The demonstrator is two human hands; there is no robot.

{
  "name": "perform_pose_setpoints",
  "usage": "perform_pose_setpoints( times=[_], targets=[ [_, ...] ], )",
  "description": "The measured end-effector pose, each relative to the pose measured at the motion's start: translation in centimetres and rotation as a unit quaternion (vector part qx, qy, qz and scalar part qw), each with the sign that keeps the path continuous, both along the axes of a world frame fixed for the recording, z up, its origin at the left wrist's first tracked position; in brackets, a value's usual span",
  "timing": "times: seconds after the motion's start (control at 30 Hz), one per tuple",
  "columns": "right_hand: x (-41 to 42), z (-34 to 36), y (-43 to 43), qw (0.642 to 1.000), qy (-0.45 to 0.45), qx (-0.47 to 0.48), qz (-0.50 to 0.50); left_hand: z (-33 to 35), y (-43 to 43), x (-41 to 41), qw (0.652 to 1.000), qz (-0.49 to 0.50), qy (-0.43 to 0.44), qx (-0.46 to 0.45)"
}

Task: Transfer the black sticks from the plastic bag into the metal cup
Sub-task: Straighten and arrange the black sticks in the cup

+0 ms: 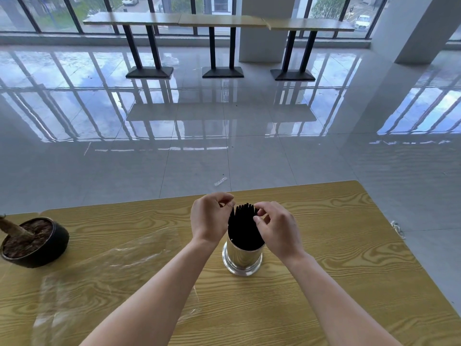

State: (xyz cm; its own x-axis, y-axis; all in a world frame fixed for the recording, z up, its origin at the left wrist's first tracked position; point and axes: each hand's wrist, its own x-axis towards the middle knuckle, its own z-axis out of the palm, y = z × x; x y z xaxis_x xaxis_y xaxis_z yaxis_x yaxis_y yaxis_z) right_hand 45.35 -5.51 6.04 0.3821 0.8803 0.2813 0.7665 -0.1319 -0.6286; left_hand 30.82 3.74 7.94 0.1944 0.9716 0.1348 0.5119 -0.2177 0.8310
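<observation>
Tidying sticks: we see the black sticks [243,224] upright in the metal cup [242,258], between our hands.
Left hand [209,218]: fingertips pinched by the stick tops; whether it holds one, we cannot tell.
Right hand [277,227]: fingers curled against the bundle, steadying it.
Advice: we judge light taps level the tops without tipping the cup.
Plastic bag [107,265]: flat on the bench [349,245], left of both hands, apparently empty.

Two bare forearms show, with no sleeves down to the lower edge of the view. The left hand [209,218] and the right hand [279,228] wear no gloves, rings, watches or bands. The fingers [259,221] have short, plain, unpainted nails.
</observation>
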Motion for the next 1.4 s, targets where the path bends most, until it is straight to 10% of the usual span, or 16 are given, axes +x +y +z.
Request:
perform_pose_setpoints(
  times=[0.67,0.83,0.97,1.4],
  targets=[
    [-1.3,1.2,-1.1,0.994,0.093,0.035,-0.041,10.5,2.1,-6.7,0.943,0.14,-0.272,0.133],
    [-2.9,3.2,-0.8,0.832,0.555,-0.016,0.007,9.1,1.6,-7.1,0.878,0.21,-0.431,-0.004],
    [-3.8,4.9,-0.3,0.71,0.702,0.037,0.027,6.8,0.6,-6.8,0.866,0.214,-0.449,-0.052],
    [-2.8,6.1,0.1,0.673,0.711,0.154,-0.135,5.4,-0.3,-6.8,0.886,0.152,-0.437,-0.037]
  ],
)
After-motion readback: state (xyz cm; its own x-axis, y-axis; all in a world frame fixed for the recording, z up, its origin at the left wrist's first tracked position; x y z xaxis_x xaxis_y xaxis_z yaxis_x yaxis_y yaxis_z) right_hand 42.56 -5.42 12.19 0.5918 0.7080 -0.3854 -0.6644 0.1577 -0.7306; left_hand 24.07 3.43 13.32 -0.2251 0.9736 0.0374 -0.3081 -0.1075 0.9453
